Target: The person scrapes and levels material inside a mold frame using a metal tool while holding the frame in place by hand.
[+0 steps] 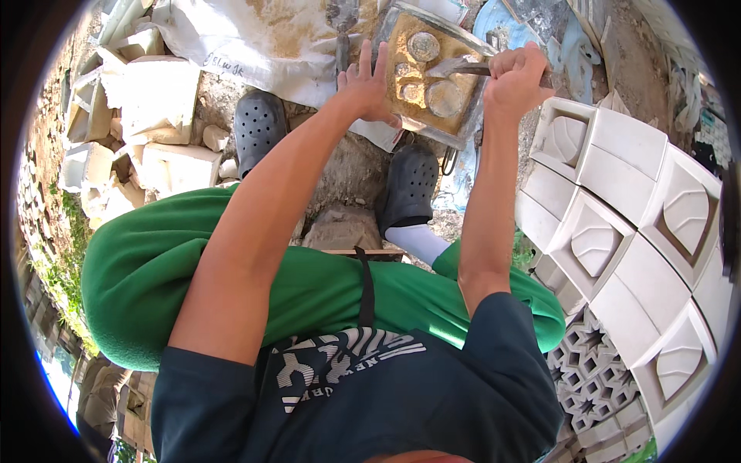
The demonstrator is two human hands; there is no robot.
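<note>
A square mould [431,136] with a yellowish sandy floor lies on the ground in front of me. Several round lumps of different sizes sit in it. My right hand [515,83] is closed around a trowel [472,69], whose blade points left over the mould, close to the lumps. Whether the blade touches them I cannot tell. At the mould's left side is my left hand [364,92], fingers stretched upward and apart, thumb by the near left corner. It appears to hold nothing.
A white sack [231,46] stained with powder lies at the far left, with a long dirty tool [343,38] on it. Pale blocks [629,174] are stacked on the right, broken ones [158,96] on the left. Blue sheeting [573,58] lies beyond my right hand.
</note>
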